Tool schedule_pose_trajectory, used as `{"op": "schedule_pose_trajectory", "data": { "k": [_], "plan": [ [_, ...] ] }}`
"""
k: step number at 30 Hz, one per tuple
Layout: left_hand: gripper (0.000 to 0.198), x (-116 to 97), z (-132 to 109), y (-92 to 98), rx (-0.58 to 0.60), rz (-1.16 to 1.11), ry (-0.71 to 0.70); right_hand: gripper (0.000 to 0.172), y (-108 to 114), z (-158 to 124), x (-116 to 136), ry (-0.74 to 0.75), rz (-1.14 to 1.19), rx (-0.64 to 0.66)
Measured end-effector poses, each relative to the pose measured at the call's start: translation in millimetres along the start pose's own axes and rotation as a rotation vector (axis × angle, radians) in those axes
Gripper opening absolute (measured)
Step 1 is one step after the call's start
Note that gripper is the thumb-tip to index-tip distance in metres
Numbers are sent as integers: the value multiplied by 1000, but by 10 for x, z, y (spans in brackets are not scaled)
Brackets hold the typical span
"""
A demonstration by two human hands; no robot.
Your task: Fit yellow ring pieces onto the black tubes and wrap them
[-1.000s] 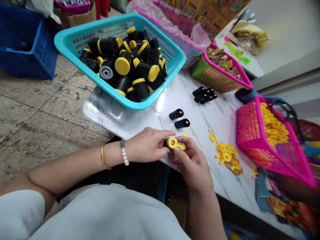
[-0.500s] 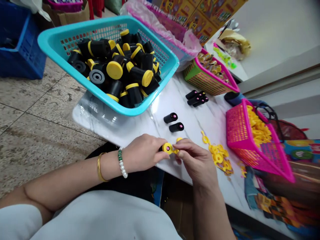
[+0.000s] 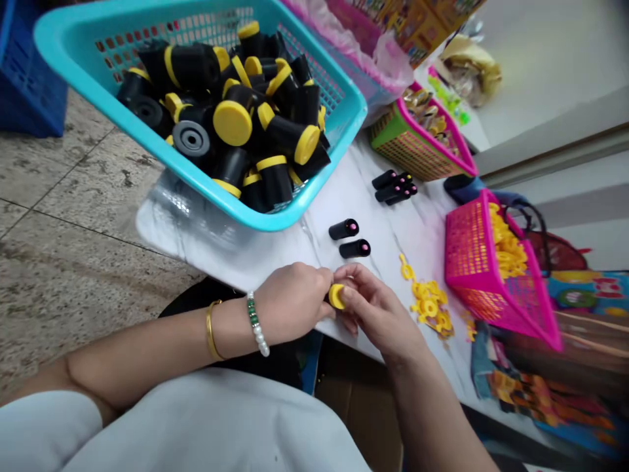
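Observation:
My left hand (image 3: 293, 303) is closed around a small black tube that is almost fully hidden in the fingers. My right hand (image 3: 374, 309) presses a yellow cap (image 3: 337, 295) against the tube's end, with fingers pinched on it. Both hands meet at the near edge of the white marble table (image 3: 275, 252). Just beyond them lie two loose black tubes with pink ends (image 3: 350, 238). A small heap of yellow ring caps (image 3: 428, 307) lies to the right of my right hand.
A turquoise basket (image 3: 304, 210) full of black-and-yellow capped cylinders stands at the back left. A pink basket (image 3: 472, 262) holds yellow caps at the right. Several black tubes (image 3: 393, 187) lie farther back, near a green-and-pink basket (image 3: 407, 141). Tiled floor lies at the left.
The yellow cap, earlier seen face-on with its tab sticking out, is now turned edge-on and pushed against the tube between both hands. The camera has shifted closer to the turquoise basket.

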State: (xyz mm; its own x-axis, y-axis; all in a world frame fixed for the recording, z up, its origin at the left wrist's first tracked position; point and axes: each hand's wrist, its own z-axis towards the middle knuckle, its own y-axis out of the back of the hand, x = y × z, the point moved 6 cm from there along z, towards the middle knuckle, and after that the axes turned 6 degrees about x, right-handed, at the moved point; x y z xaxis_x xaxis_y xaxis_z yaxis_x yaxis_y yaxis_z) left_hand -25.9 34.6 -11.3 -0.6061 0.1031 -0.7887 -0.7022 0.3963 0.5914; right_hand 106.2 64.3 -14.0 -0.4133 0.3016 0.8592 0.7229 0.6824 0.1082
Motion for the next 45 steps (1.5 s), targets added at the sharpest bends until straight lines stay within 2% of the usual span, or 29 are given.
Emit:
{"op": "schedule_pose_trajectory", "data": {
  "k": [3,7,13,15,19,23,27,30,33,39,43,45],
  "plan": [
    [28,-3,-37,-3,-53,36,-13,46,-14,-87,134,61,-222,-61],
    [29,-8,-64,-37,-76,69,-19,33,-69,-178,288,20,-540,-129],
    [28,-30,-55,-57,-103,103,-7,28,-125,-197,252,80,-596,-186],
    [29,-37,-54,-50,-97,105,-7,26,-123,-248,231,134,-676,-254],
    [27,-38,-67,-47,-93,134,-14,32,-175,-393,329,331,-912,-361],
    [24,-42,-74,-64,-119,160,-17,20,-260,-423,463,386,-1092,-360],
    [19,-61,-63,-89,-102,203,7,12,-275,-377,486,336,-1036,-400],
    [20,-70,-77,-81,-106,190,-2,14,-293,-381,422,340,-977,-459],
    [25,-41,-104,-57,-102,123,-36,19,-273,-389,319,370,-882,-464],
    [41,-2,-184,42,-160,23,-215,26,-43,-433,132,341,-363,-348],
    [35,-24,-198,50,-114,-67,-309,26,-17,-456,105,351,-217,-278],
    [27,-16,-199,41,-105,-110,-311,26,-47,-432,85,347,-192,-279]
  ]
}}
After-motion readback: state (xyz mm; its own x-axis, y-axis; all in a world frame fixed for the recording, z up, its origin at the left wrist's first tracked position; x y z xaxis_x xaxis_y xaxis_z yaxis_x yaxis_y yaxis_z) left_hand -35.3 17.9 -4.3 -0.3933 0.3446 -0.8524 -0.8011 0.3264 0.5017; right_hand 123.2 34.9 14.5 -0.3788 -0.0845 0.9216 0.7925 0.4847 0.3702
